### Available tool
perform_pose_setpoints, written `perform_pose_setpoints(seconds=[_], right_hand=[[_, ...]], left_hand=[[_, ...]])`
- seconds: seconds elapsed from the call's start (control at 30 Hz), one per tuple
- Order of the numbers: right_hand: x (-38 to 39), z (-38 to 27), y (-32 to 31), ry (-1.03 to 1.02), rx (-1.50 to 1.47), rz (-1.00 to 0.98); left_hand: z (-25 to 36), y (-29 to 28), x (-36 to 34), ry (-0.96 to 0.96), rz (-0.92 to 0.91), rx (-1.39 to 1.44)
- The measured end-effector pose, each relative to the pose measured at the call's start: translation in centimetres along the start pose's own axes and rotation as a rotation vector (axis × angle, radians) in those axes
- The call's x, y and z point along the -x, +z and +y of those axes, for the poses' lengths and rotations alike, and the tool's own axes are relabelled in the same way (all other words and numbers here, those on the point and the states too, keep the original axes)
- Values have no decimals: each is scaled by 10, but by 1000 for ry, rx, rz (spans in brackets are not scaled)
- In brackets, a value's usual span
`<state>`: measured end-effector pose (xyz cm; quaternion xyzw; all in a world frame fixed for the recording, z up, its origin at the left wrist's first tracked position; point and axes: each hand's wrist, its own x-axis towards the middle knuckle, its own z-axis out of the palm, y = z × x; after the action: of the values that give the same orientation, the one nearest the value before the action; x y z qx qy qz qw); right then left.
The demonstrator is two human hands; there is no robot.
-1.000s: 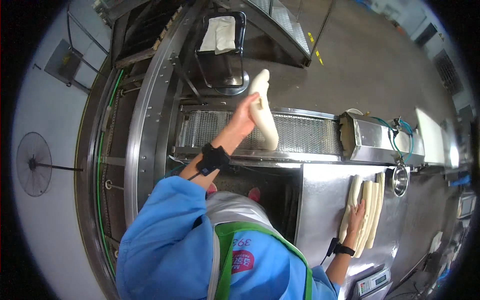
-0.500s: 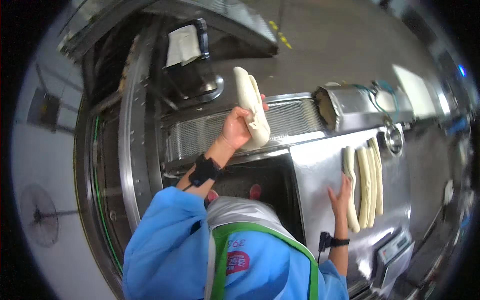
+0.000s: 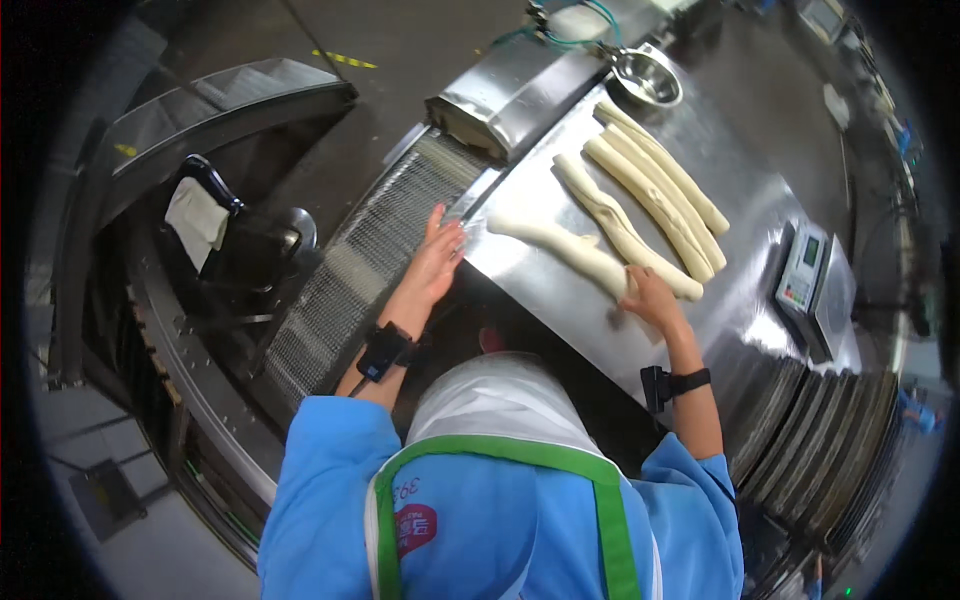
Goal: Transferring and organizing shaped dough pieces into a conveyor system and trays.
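A pale dough roll (image 3: 560, 245) lies on the steel table (image 3: 735, 150), closest to its near-left edge. My right hand (image 3: 652, 298) has its fingers closed round the near right end of this roll. Over the table's left corner, beside the mesh conveyor, my left hand (image 3: 430, 262) is empty with fingers outstretched, off the dough. Farther across, a second dough roll (image 3: 615, 220) lies almost parallel, its near end next to my right hand. Beyond it rest more long dough rolls (image 3: 665, 215) side by side, some with a seam along the top.
A mesh conveyor (image 3: 385, 240) runs along the left under a steel housing (image 3: 525, 85). A steel bowl (image 3: 648, 80) stands at the far table edge. On the right are a digital scale (image 3: 805, 275) and stacked dark trays (image 3: 810, 440). A chair with a white cloth (image 3: 197, 218) stands far left.
The folded dough has left my left hand, and another dough roll now lies on the table. My right hand has closed on its end. The view has turned to the right.
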<state>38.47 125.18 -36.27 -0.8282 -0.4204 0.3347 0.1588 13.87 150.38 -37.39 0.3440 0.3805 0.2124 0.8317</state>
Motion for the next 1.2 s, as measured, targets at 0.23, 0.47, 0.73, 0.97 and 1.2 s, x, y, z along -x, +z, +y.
perform_pose_setpoints(seconds=[0.23, 0.47, 0.73, 0.97, 1.2], right_hand=[[-8, 34, 31, 37, 328, 333], [21, 30, -157, 231, -94, 336], [11, 123, -302, 177, 800, 935], [-42, 189, -213, 366, 839, 747], [-54, 49, -58, -195, 446, 360]], left_hand=[[-19, -24, 3, -66, 12, -236], [8, -71, 23, 16, 182, -233], [13, -103, 56, -40, 300, -225], [11, -111, 69, -64, 358, -203], [0, -108, 79, -57, 353, -150]])
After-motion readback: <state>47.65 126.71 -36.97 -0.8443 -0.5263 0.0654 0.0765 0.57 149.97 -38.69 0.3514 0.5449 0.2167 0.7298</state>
